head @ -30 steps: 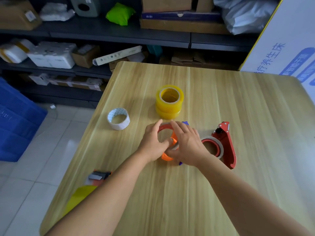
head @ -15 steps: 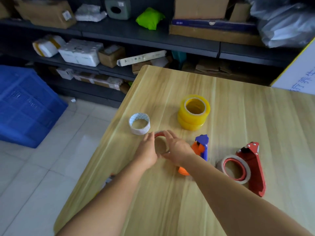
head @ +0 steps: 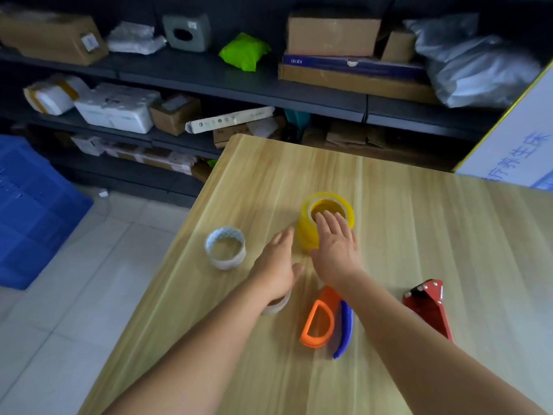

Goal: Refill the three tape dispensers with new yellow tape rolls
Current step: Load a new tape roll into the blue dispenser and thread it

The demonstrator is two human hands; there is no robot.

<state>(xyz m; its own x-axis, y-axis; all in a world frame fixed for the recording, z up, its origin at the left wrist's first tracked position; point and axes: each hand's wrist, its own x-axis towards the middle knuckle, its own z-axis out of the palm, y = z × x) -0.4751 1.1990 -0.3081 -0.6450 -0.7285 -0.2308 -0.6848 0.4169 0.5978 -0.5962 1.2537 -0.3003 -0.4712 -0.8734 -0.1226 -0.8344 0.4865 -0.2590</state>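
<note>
A stack of yellow tape rolls (head: 308,232) stands in the middle of the wooden table (head: 419,235). My right hand (head: 336,245) lies over the near side of the stack with its fingers straight, fingertips at the top roll's rim. My left hand (head: 278,262) hovers just left of the stack, fingers relaxed and holding nothing. An orange and blue tape dispenser (head: 324,322) lies empty between my forearms. A red dispenser (head: 429,307) lies to the right, partly hidden by my right forearm. A used core (head: 276,305) peeks out under my left wrist.
An empty white tape core (head: 226,247) stands left of my hands near the table's left edge. Dark shelves with boxes (head: 332,34) run behind the table. A blue crate (head: 27,211) sits on the tiled floor at left. A white carton (head: 520,151) stands at the right.
Both hands let go of the used core taken off the orange dispenser and moved forward to the yellow stack. The core now lies under my left wrist. The camera tilted further left.
</note>
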